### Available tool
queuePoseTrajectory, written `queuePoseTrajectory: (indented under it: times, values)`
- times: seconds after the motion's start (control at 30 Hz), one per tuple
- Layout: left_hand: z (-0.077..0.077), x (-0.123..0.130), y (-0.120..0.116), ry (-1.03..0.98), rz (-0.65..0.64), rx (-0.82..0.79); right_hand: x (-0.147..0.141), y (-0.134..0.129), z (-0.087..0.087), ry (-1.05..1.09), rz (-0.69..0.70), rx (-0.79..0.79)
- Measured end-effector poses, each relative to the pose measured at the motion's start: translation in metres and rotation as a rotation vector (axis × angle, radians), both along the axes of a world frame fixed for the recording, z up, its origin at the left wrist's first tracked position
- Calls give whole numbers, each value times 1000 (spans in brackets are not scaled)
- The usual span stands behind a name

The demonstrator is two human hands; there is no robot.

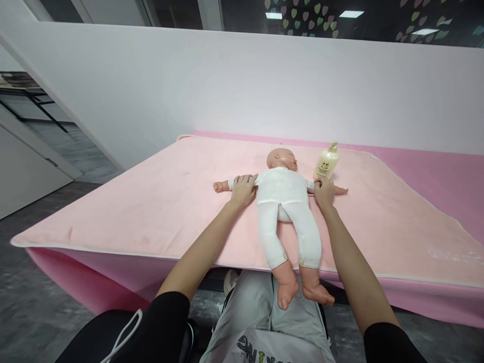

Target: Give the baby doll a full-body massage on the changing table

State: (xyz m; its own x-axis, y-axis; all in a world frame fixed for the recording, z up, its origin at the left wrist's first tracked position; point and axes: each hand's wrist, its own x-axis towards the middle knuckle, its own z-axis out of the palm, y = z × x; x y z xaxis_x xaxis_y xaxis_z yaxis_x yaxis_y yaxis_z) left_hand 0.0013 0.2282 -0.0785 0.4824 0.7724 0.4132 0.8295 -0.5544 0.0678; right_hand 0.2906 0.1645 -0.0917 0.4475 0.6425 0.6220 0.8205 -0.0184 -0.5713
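Note:
A baby doll in a white outfit lies face down on the pink blanket, its head turned to the right and its bare feet hanging past the front edge. Both its arms are stretched out sideways. My left hand is closed around the doll's left-side sleeve, near the shoulder. On the other side my right hand grips the right-side sleeve near the wrist. Just behind my right hand a pale yellow pump bottle leans slightly to the right.
A white wall rises behind the blanket. Pink cloth shows beyond the blanket at the right. My legs are below the front edge, and a white cord hangs at the lower left.

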Motion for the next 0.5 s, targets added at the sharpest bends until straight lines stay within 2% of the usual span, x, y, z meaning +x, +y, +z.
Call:
queuePoseTrajectory:
  times: [0.5]
  values:
    - [3,1,-2,13,17,-22,-1,-1,0,11,11,6]
